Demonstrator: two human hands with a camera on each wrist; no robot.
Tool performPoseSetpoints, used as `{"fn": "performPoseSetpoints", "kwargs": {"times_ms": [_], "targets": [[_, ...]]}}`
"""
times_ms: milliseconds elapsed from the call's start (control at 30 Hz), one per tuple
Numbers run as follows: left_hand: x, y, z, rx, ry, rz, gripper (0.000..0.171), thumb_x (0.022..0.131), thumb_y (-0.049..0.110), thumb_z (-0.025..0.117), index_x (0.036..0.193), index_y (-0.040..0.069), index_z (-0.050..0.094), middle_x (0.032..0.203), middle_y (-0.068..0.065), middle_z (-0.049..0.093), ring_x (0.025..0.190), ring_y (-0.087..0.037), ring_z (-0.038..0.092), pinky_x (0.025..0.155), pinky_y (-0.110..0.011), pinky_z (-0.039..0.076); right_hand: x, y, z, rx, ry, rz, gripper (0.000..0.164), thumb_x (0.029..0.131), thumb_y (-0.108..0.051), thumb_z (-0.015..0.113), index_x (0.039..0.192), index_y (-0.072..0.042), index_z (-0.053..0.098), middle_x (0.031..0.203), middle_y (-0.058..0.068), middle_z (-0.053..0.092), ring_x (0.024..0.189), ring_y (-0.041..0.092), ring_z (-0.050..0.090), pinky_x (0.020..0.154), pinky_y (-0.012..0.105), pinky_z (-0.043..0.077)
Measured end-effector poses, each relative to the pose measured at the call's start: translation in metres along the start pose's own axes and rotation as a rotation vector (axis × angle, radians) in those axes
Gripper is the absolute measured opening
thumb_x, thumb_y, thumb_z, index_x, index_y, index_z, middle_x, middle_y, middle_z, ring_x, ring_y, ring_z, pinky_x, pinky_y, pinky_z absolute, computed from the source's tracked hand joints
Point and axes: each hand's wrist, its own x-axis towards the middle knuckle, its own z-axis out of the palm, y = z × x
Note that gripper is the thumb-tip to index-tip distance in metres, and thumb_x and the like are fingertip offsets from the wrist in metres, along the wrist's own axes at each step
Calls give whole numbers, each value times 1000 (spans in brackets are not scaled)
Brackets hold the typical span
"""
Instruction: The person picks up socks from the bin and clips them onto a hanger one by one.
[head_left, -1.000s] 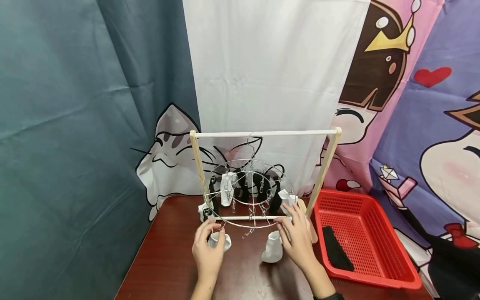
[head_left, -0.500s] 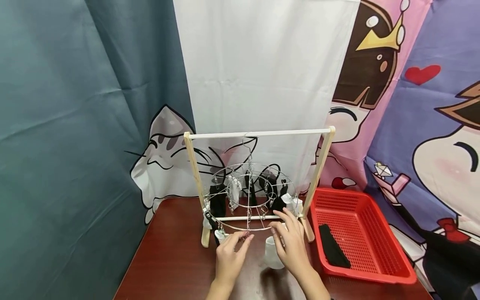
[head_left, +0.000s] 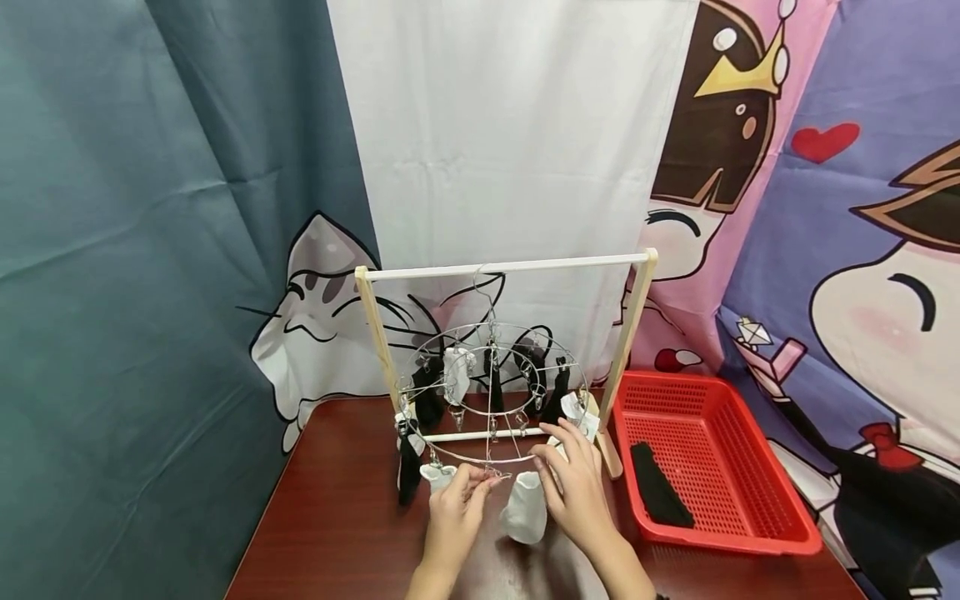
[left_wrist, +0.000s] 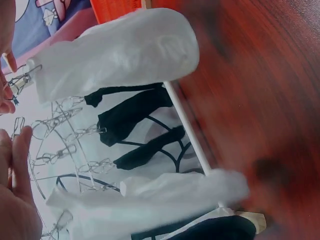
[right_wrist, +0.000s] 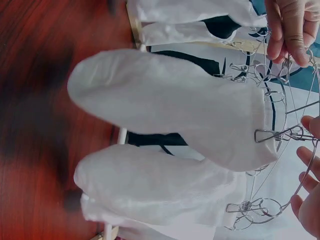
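Observation:
A round wire sock hanger [head_left: 491, 326] with metal clips hangs from the rack's top bar. At its near rim my left hand [head_left: 456, 510] pinches a bare metal clip [head_left: 501, 475] between thumb and finger. Just to the right, my right hand [head_left: 576, 479] holds the rim with loosely bent fingers. Between the hands a white sock [head_left: 525, 510] hangs toe-down; in the right wrist view a clip [right_wrist: 270, 134] bites its cuff. Another white sock [head_left: 438, 477] hangs left of my left hand. Black socks [head_left: 408, 471] and more white ones dangle around the ring.
A wooden rack [head_left: 510, 267] with white bars stands on the brown table [head_left: 322, 517]. On the right, a red plastic basket [head_left: 772, 546] contains a black sock [head_left: 660, 485]. Cartoon-printed curtains [head_left: 525, 125] hang behind.
My left hand has moved right along the rim, from beside the left white sock to the bare clip. My right hand stays at the rim. Hanging socks have swung, and the head view has shifted.

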Motion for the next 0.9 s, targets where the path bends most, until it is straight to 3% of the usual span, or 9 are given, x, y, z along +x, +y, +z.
{"fn": "performPoseSetpoints", "kwargs": {"times_ms": [233,433,533,667,900], "targets": [[10,-3,2,-39,-13,-34,12,76,0,78,80,8,69,100,-14,72,85,-21,73,70,-18,56,4,6,-7,-23,-35,3,16,85,-9,69,96,-20,66,131,9,58,132,35,42,99,58,29],[18,13,3,-112,-32,-32,18,68,-12,79,71,0,65,85,-18,68,73,-28,71,66,-21,57,8,17,-21,-45,-129,-39,12,89,-13,67,98,-20,68,129,10,59,131,34,42,101,60,29],[16,15,3,-165,-84,-64,20,68,-16,77,71,-1,64,85,-20,68,74,-31,71,66,-24,58,9,22,-27,-25,-170,-40,12,89,-12,67,98,-20,68,128,10,59,131,33,42,101,59,31],[13,5,3,-170,-162,-98,23,74,-7,78,70,7,60,91,-13,71,83,-26,72,70,-26,59,11,25,-28,2,-197,-27,12,91,-12,66,100,-19,68,128,7,58,131,30,42,101,57,33],[14,-4,5,-101,-154,2,19,75,8,82,73,16,65,83,-1,70,77,-13,68,72,-15,54,11,26,-24,2,-189,-53,13,92,-12,64,101,-20,67,126,7,60,128,30,44,102,57,33]]}}
